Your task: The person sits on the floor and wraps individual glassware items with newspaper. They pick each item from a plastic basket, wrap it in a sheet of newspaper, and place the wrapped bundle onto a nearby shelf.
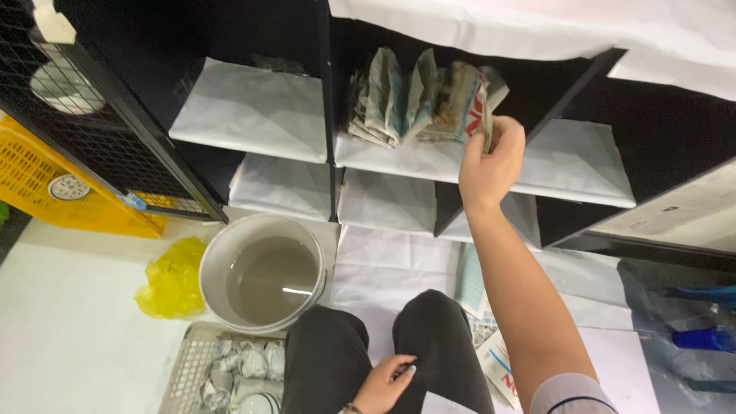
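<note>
My right hand (491, 165) reaches up to a black shelf unit (331, 92) and grips the rightmost of several folded newspaper bundles (418, 96) standing upright on a white-paper-lined shelf board (406, 161). My left hand (386, 381) rests on my knee in dark trousers, fingers loosely curled, holding nothing. I am crouched on the floor in front of the shelves.
A grey bucket (218, 261) of murky water stands left of my knees. A grey basket (195, 360) with paper-wrapped items lies below it. A yellow plastic bag (172, 280), a yellow crate (46, 184), newspapers (494, 356) on the floor and blue bottles (701, 337) at right surround me.
</note>
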